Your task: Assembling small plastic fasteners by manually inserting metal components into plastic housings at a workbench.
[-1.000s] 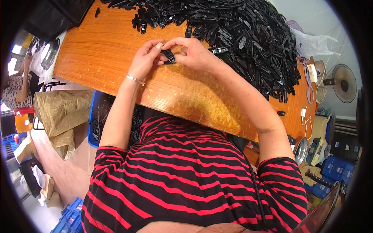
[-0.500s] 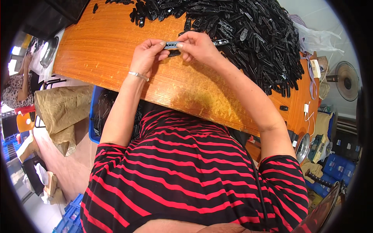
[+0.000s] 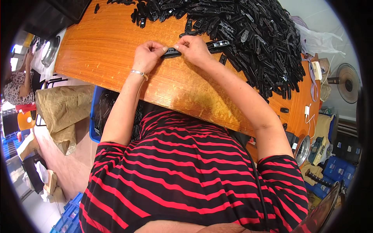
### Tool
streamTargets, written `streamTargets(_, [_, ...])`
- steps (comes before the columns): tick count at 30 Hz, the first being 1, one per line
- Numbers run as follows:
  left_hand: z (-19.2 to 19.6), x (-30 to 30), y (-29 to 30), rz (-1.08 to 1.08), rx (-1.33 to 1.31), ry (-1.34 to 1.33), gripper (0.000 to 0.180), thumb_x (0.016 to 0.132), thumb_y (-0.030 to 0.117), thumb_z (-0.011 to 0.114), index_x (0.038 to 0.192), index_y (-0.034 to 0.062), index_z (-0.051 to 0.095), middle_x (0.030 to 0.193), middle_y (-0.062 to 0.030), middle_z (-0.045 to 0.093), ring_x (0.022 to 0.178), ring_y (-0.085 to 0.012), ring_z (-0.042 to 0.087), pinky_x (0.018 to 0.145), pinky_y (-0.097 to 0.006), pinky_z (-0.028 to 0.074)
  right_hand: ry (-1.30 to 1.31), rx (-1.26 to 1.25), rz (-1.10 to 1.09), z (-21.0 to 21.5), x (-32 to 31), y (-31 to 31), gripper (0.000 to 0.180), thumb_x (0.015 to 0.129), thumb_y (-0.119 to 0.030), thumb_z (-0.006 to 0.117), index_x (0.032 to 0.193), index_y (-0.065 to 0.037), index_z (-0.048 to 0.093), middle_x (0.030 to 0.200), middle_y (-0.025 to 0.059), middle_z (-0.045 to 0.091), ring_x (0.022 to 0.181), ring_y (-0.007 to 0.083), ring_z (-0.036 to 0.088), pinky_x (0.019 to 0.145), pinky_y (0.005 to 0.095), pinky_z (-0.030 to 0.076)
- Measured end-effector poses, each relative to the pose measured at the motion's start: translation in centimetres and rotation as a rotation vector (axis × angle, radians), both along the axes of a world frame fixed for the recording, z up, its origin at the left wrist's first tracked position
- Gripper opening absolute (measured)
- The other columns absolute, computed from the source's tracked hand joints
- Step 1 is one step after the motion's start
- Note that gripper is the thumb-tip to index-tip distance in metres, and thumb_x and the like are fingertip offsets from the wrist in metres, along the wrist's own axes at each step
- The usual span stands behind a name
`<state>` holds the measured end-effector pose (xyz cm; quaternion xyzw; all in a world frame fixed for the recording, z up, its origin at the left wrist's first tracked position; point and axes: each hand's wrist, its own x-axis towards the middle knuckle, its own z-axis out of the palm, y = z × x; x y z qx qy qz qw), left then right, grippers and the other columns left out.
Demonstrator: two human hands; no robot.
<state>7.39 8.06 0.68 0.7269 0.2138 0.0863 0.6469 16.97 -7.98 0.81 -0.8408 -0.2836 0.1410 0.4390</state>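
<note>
A slim, elongated black plastic part (image 3: 171, 53) with a slotted top spans the gap between my hands, just above or on the wooden table (image 3: 116, 54). My left hand (image 3: 149, 55), with a bracelet at the wrist, is closed in a pinch at the part's left end. At its right end, the thumb and forefinger of my right hand (image 3: 193, 48) are pinched together. Fingertips cover both ends, and I cannot tell whether a second piece lies under them. Just right of my right hand, similar black parts (image 3: 219, 45) lie at the edge of the pile.
A large heap of black plastic parts (image 3: 256, 42) covers the table's far right. Below the table's left edge stands a blue crate (image 3: 93, 116) holding dark pieces. A fan (image 3: 347, 82) is at the right, and another person (image 3: 19, 87) sits at far left.
The pale grey strip earlier between my fingertips no longer shows; a black part is seen there now. My hands have shifted slightly, with the right fingertips slightly lower.
</note>
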Motion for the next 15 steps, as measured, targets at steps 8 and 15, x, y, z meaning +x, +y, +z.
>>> streamTargets(8, [0.6, 0.5, 0.5, -0.048, 0.072, 0.146, 0.016, 0.08, 0.012, 0.075, 0.081, 0.0001, 0.064, 0.069, -0.0016, 0.06, 0.059, -0.0082, 0.052, 0.054, -0.025, 0.044, 0.024, -0.035, -0.036, 0.0, -0.1, 0.1, 0.023, 0.079, -0.027, 0.075, 0.084, -0.005, 0.069, 0.073, 0.0074, 0.068, 0.066, 0.0193, 0.063, 0.064, 0.0333, 0.049])
streamTargets(15, [-0.1, 0.2, 0.2, -0.069, 0.158, 0.127, 0.017, 0.08, 0.013, 0.074, 0.08, 0.0003, 0.063, 0.069, -0.001, 0.06, 0.061, -0.01, 0.052, 0.058, -0.027, 0.046, 0.037, -0.065, -0.006, 0.2, -0.4, -0.2, 0.024, 0.077, -0.026, 0.077, 0.082, -0.005, 0.066, 0.073, 0.0058, 0.066, 0.066, 0.0178, 0.062, 0.063, 0.033, 0.049])
